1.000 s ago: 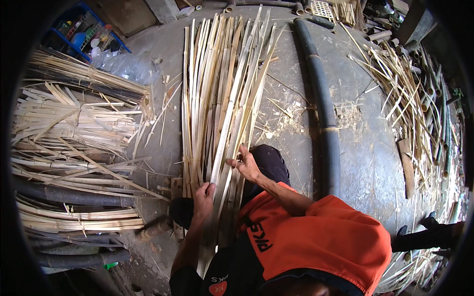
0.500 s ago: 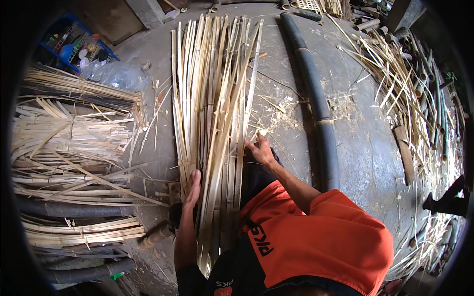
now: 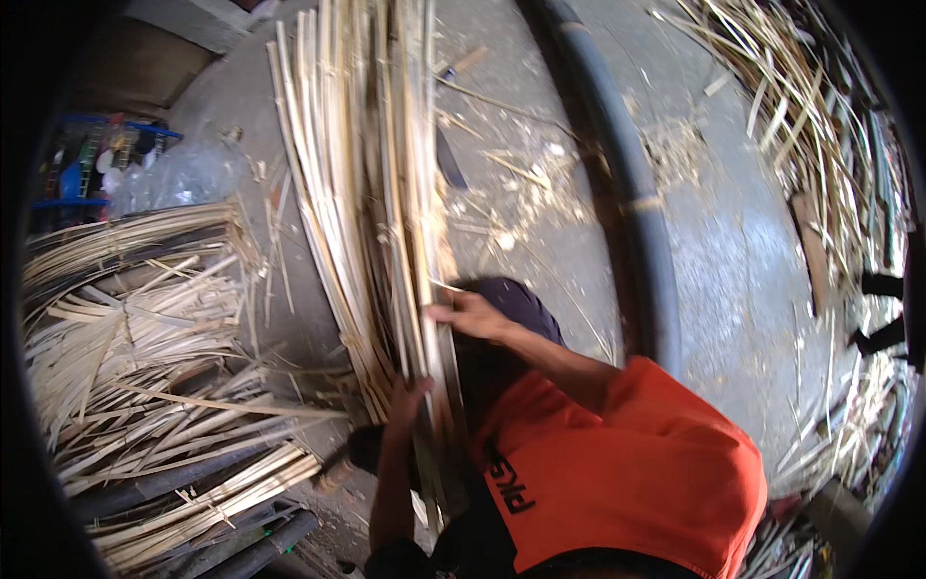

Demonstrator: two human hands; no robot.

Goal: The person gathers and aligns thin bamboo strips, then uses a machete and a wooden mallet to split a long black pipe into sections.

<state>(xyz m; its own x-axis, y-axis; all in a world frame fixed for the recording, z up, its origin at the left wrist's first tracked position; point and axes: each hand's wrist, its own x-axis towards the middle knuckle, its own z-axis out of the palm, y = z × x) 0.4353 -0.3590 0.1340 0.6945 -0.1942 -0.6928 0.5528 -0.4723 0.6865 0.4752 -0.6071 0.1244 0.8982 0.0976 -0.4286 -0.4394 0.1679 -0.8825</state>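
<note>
The concrete floor (image 3: 733, 280) fills the middle and right of the frame, grey and littered with shavings. A long dark pipe (image 3: 632, 193) curves down it from top centre toward my shoulder. At the left lies a heap of split bamboo slats (image 3: 145, 357), pale and crossed over one another, with a blue crate (image 3: 72, 169) at the upper left edge and more loose bamboo scraps (image 3: 820, 106) in the upper right corner.

The bundle of long bamboo strips (image 3: 357, 164) runs from the top centre down to the middle of the frame, gathered close together and blurred. My right hand (image 3: 473, 317) presses against the bundle's right side, fingers stretched out flat rather than curled round it. My left hand (image 3: 410, 400) is lower, wrapped about the strips at the bundle's near end; how tightly it grips I cannot tell through the blur.
</note>
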